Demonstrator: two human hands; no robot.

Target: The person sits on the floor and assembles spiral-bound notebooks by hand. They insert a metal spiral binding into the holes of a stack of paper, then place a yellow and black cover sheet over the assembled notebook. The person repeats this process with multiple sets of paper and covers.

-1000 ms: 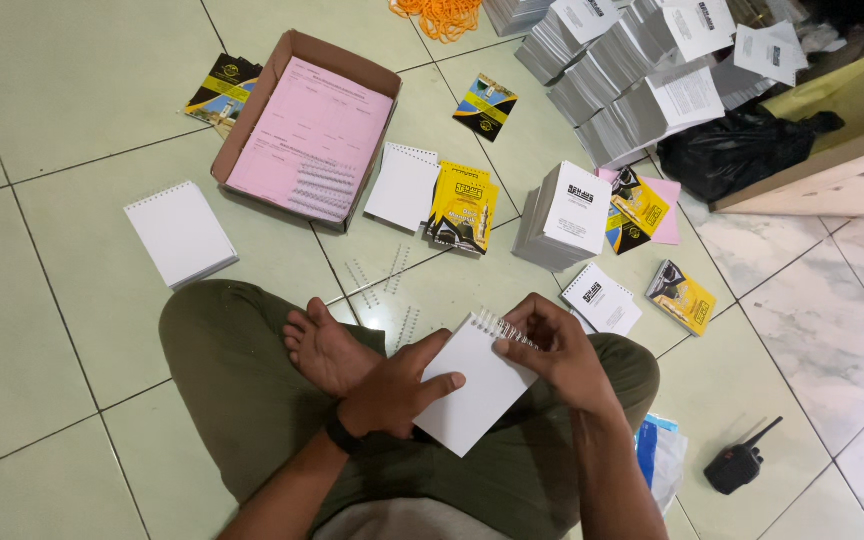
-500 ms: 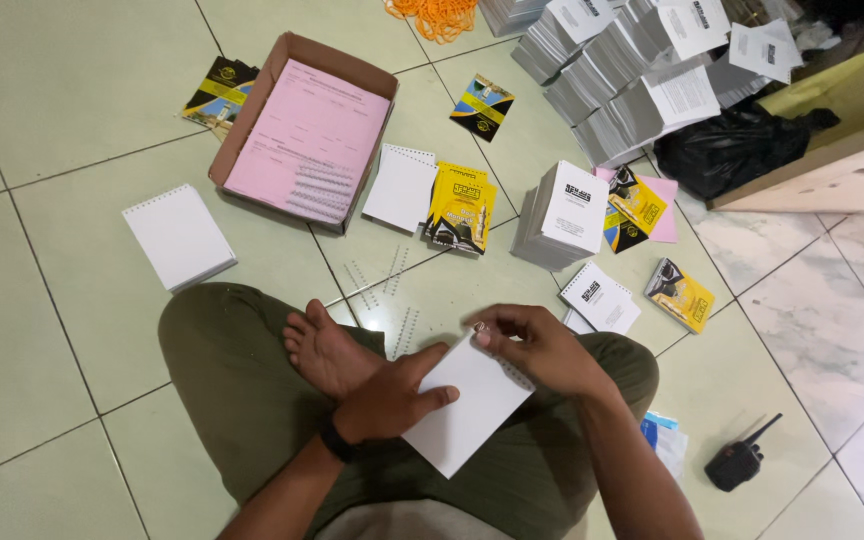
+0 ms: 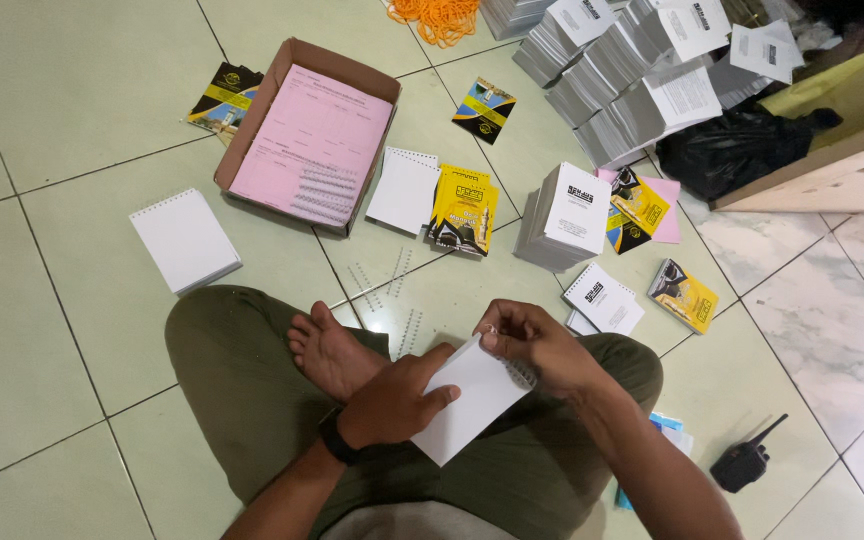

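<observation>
I sit cross-legged on a tiled floor with a small white notepad (image 3: 474, 402) held over my lap. My left hand (image 3: 397, 402) grips its lower left side, thumb on top. My right hand (image 3: 530, 338) pinches the pad's upper right edge, where a wire spiral binding shows under the fingers. Loose spiral wires (image 3: 389, 283) lie on the floor just beyond my bare foot (image 3: 329, 352).
A cardboard box (image 3: 292, 70) holding pink sheets sits ahead. Around it lie a white spiral notepad (image 3: 184, 240), another pad (image 3: 404, 190), yellow-black covers (image 3: 464, 208), stacks of white pads (image 3: 564, 215), larger piles (image 3: 632, 85), a black bag (image 3: 737, 150) and a handheld radio (image 3: 742, 463).
The notepad has been turned and lowered in my hands; its spiral edge, facing up a second ago, now sits under my right fingers at the upper right.
</observation>
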